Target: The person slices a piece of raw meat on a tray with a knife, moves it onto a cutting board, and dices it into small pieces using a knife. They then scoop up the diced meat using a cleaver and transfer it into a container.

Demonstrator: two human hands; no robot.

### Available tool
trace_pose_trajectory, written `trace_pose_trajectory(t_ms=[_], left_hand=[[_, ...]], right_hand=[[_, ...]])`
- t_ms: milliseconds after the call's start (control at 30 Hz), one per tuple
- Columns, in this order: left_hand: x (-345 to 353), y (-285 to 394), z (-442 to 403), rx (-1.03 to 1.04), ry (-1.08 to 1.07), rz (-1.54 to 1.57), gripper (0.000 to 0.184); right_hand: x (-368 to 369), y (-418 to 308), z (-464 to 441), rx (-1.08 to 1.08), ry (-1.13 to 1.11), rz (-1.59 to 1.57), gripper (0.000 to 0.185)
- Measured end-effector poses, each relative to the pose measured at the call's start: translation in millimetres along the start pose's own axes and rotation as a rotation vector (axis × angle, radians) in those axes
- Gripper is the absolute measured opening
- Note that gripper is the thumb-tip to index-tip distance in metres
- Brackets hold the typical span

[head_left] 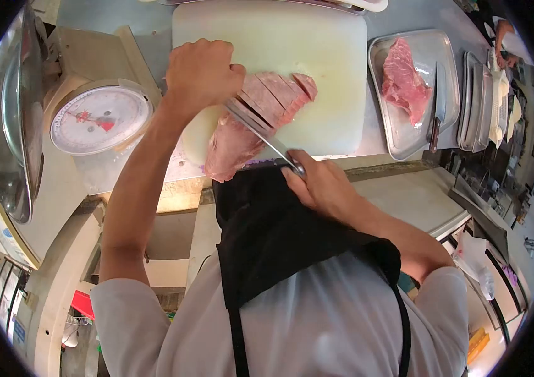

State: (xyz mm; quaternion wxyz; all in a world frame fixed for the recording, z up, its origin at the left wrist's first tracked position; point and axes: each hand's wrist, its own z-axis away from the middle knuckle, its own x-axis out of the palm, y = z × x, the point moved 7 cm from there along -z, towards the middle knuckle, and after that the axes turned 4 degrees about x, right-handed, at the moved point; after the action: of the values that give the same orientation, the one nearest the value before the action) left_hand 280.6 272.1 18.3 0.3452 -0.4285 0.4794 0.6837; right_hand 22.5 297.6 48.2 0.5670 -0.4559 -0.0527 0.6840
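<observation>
Meat (235, 147) lies under a knife (265, 140) near an illegible scale dial (101, 120).

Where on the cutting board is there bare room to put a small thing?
The cutting board is bare along its right side, between the meat and the metal tray, and beyond the meat toward its far edge. Left of centre is crowded: left hand, knife, meat.

On your left, a dial scale (101, 120) stands on the worktop (408, 14), with a large, shiny metal vessel (12, 113) farther left. To your right, a metal tray (399, 135) holds a separate slab of raw meat (404, 78) and a brown-handled knife (440, 94). More trays (473, 103) stand just beyond. Another person's arm (500, 39) shows far right; lower down is a pale plastic bag (474, 254).
</observation>
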Motion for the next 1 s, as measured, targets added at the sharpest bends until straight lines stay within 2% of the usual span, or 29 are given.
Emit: trace_pose_trajectory(t_ms=[67, 233, 333, 400, 467, 533, 633, 733, 767, 900, 1000], left_hand=[[0, -7, -4, 0.0, 0.045, -0.023, 0.02], [-13, -8, -1, -0.087, 0.076, 0.058, 0.021], [-44, 14, 28, 0.232, 0.732, 0.146, 0.029], [-47, 26, 70, 0.138, 0.736, 0.236, 0.037], [-22, 32, 111, 0.048, 0.717, 0.323, 0.046], [18, 48, 144, -0.058, 0.614, 0.216, 0.075], [59, 77, 162, -0.233, 0.4, 0.123, 0.109], [65, 67, 159, -0.328, 0.377, 0.272, 0.127], [64, 61, 162, -0.317, 0.446, 0.259, 0.121], [80, 23, 180, -0.572, 0.338, 0.338, 0.105], [77, 27, 179, -0.654, 0.322, 0.353, 0.095]], right_hand=[[22, 21, -25, -0.103, 0.082, 0.012, 0.037], [16, 21, -28, -0.098, 0.066, -0.063, 0.037], [-4, 30, -23, -0.077, 0.007, -0.165, 0.035], [-6, 52, -9, -0.087, 0.009, -0.186, 0.036], [-7, 70, 6, -0.009, -0.034, -0.243, 0.039], [-7, 77, 10, 0.028, -0.092, -0.31, 0.041], [-12, 76, 0, 0.035, -0.179, -0.418, 0.042], [-16, 74, -5, 0.073, -0.224, -0.492, 0.042], [-17, 74, -4, 0.082, -0.24, -0.494, 0.041], [-16, 84, -6, 0.032, -0.252, -0.506, 0.04], [-15, 89, -2, -0.03, -0.238, -0.551, 0.039]])
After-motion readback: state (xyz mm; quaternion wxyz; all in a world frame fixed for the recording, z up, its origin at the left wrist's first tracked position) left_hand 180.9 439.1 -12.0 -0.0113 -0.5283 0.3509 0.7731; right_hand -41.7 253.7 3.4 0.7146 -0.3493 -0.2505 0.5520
